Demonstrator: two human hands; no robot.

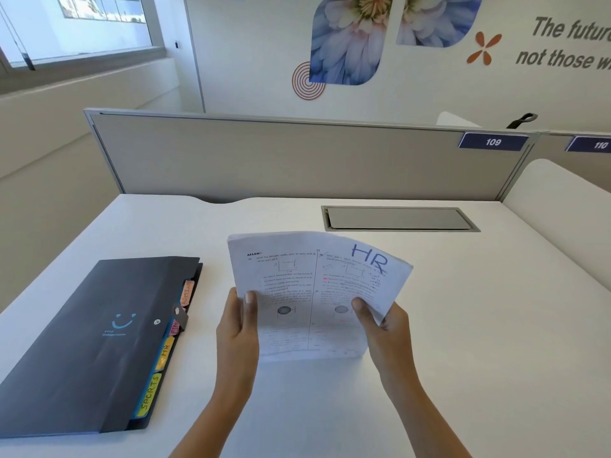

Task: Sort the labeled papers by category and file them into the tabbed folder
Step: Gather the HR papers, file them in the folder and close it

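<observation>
I hold a stack of printed papers (314,285) upright above the white desk, its bottom edge near the desk top. The top sheet carries "HR" in blue ink at its upper right. My left hand (236,328) grips the stack's left edge, thumb on the front. My right hand (385,328) grips the right edge, thumb on the front, and the sheets fan apart there. A dark tabbed folder (99,342) lies shut on the desk to the left, with coloured tabs reading ADMIN, HR and SPORTS along its right side.
A grey cable hatch (400,219) is set into the white desk (463,325) behind the papers. A grey partition (297,160) runs along the desk's far edge, with number plates 109 and 110. A white divider rises at the right.
</observation>
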